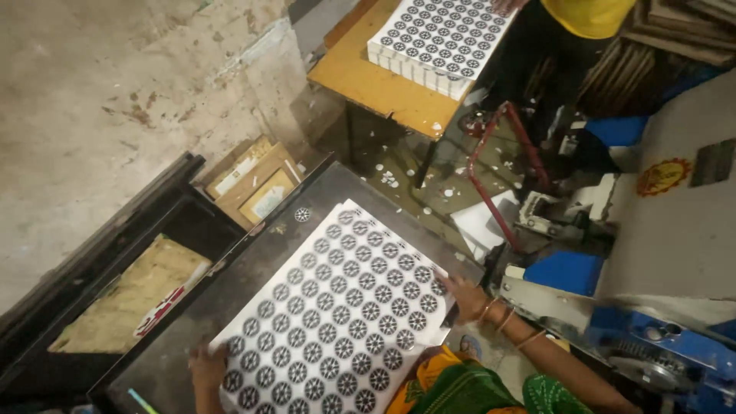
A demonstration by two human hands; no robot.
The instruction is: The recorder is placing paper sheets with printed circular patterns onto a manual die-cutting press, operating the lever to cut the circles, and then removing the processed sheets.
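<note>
- The person is squaring up a white sheet (337,307) printed with rows of round black patterns, lying flat on the dark counter (230,291).
- Left hand (208,366) rests flat on the sheet's near-left edge, fingers spread; right hand (464,295) presses the far-right corner, fingers together on the edge.
- Lifting or sliding it would, I judge, call for an even pull from both edges so it doesn't buckle.
- A blue machine (659,345) crowds the right side.
- Beyond, a stack of like sheets (437,38) sits on a yellow table (368,80); paper scraps litter the floor (429,176).
</note>
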